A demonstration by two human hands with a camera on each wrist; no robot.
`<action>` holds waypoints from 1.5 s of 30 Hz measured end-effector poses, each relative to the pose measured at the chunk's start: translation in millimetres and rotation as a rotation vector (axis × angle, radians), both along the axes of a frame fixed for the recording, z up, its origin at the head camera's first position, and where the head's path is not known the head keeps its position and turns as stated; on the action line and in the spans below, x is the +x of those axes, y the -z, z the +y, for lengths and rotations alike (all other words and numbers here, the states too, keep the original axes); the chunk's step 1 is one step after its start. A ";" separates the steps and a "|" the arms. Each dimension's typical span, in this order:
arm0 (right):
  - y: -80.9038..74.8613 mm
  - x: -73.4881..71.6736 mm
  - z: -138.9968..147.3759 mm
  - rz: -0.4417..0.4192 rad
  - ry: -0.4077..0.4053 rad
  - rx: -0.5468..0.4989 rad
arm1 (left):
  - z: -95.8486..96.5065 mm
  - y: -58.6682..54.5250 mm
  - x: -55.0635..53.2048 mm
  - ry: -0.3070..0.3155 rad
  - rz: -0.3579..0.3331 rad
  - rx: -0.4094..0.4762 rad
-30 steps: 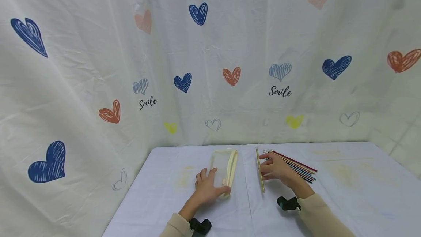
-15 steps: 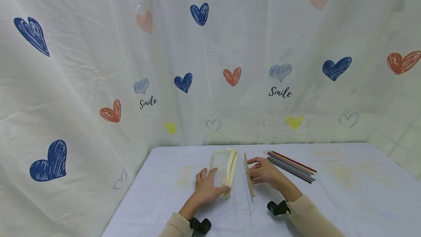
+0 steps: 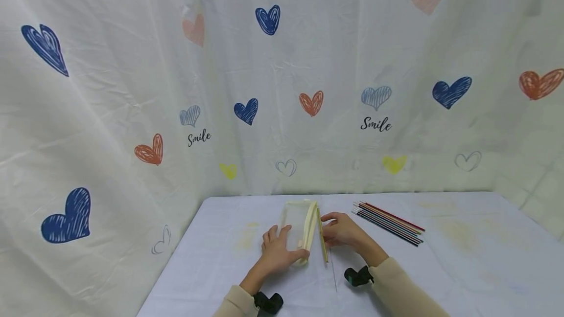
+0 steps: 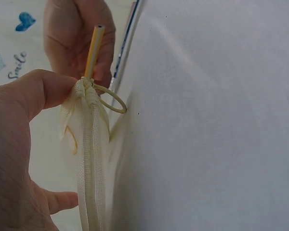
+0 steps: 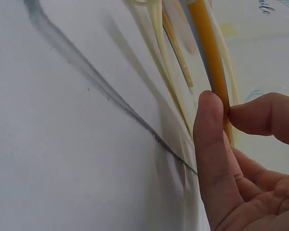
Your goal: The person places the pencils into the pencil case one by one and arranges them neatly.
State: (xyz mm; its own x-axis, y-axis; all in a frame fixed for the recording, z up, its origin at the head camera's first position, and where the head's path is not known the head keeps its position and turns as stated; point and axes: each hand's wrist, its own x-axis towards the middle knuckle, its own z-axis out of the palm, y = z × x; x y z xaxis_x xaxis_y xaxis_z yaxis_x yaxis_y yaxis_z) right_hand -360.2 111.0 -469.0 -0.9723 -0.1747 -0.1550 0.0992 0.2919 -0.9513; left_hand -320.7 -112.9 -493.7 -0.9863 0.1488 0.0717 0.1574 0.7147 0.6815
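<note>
A pale yellow, see-through zip pencil case [image 3: 294,216] lies on the table with its zipper edge to the right. My left hand [image 3: 277,253] holds it by the near end, thumb on the zipper end and fingers spread over its left side. A pull ring [image 4: 116,105] hangs there. My right hand [image 3: 342,233] pinches a yellow pencil [image 5: 209,48] between thumb and fingers. The pencil stands lengthwise alongside the zipper edge, overlapping the case in the left wrist view. An orange length [image 5: 179,50] shows through the case's side in the right wrist view.
Several coloured pencils [image 3: 387,224] lie side by side to the right of my right hand. White cloth covers the table [image 3: 476,268], and a heart-printed curtain [image 3: 335,160] hangs behind its far edge. Each wrist wears a black camera [image 3: 359,276].
My right hand has moved left with the yellow pencil, from beside the row of pencils to the case's zipper edge. My left hand and the case have stayed put.
</note>
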 end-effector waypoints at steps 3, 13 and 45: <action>-0.4 -1.5 -3.9 -0.007 0.031 0.008 | -0.1 0.9 -0.3 0.004 0.006 0.000; -0.4 -4.4 -21.8 -0.012 0.074 -0.073 | 0.1 2.8 -2.0 -0.004 -0.001 -0.006; 7.5 -8.2 -40.6 -0.008 0.065 -0.115 | -0.5 5.2 -4.6 0.007 0.017 -0.005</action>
State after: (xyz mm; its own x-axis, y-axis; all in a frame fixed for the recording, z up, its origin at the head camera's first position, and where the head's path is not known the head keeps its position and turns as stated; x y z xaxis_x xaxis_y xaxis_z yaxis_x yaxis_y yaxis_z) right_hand -368.4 70.4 -476.4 -0.9811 -0.1285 -0.1450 0.1218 0.1732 -0.9773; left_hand -325.3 -113.4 -499.0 -0.9838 0.1564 0.0879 0.1743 0.7169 0.6750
